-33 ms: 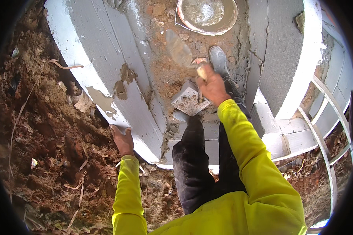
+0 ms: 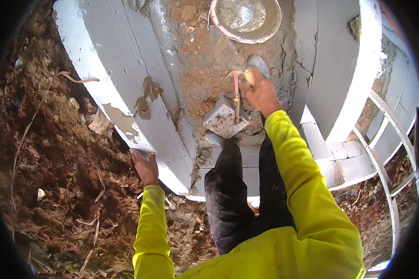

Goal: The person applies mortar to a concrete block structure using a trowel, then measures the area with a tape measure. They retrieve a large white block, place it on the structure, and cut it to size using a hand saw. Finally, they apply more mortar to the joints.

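Note:
My right hand (image 2: 260, 93) grips the pale handle of a trowel (image 2: 223, 46), its blade blurred below the bucket's rim. Under it a red-handled claw hammer (image 2: 236, 88) lies with its grip on a rough grey block piece (image 2: 221, 118), between my boots. My left hand (image 2: 144, 165) holds the outer lower edge of the left grey block wall (image 2: 125, 69), which has smears and patches of wet mortar.
A bucket of grey mortar (image 2: 245, 16) stands on the rubble floor ahead. Another block wall (image 2: 333, 69) rises at right, beside pale curved strips (image 2: 386, 195). Loose earth (image 2: 56, 176) with strands of strapping drops away at left; a low block course (image 2: 202, 183) crosses near my legs.
My right hand and the trowel have shifted slightly up and to the right, uncovering more of the hammer. My left hand stays on the wall edge.

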`<state>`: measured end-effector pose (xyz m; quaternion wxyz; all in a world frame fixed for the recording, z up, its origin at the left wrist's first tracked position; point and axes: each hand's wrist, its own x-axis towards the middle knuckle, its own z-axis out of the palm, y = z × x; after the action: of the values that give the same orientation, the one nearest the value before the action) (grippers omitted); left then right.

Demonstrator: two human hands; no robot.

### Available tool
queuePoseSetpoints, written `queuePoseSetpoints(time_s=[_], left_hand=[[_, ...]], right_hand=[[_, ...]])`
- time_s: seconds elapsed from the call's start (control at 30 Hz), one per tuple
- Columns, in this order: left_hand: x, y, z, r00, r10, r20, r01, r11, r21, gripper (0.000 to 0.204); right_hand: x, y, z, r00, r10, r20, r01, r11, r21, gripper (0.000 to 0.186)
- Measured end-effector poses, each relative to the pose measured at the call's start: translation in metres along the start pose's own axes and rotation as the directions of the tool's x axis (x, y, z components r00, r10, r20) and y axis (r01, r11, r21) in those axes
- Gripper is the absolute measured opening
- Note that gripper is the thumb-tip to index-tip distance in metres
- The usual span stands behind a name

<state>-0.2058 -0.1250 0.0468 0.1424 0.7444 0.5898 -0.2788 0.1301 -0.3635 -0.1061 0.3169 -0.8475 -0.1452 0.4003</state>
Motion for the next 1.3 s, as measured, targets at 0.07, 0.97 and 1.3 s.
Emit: queuePoseSetpoints(time_s=[0.07,0.97,1.3], left_hand=[[0.003,-0.002,0.001,1.0,0.021,-0.013,-0.021,1.0,0.0,0.08],[0.005,0.006,-0.003,0.998,0.067,0.006,-0.068,0.997,0.027,0.078],[0.007,0.0,-0.001,0.996,0.093,0.005,-0.093,0.996,0.003,0.078]], right_hand=[[0.057,0.012,-0.051,0.995,0.1,0.028,-0.086,0.946,-0.314,0.041],[-0.073,0.052,0.106,0.901,-0.11,0.42,0.08,0.993,0.089,0.04],[-0.168,-0.019,0.236,0.84,0.109,0.532,-0.119,0.993,-0.016,0.041]])
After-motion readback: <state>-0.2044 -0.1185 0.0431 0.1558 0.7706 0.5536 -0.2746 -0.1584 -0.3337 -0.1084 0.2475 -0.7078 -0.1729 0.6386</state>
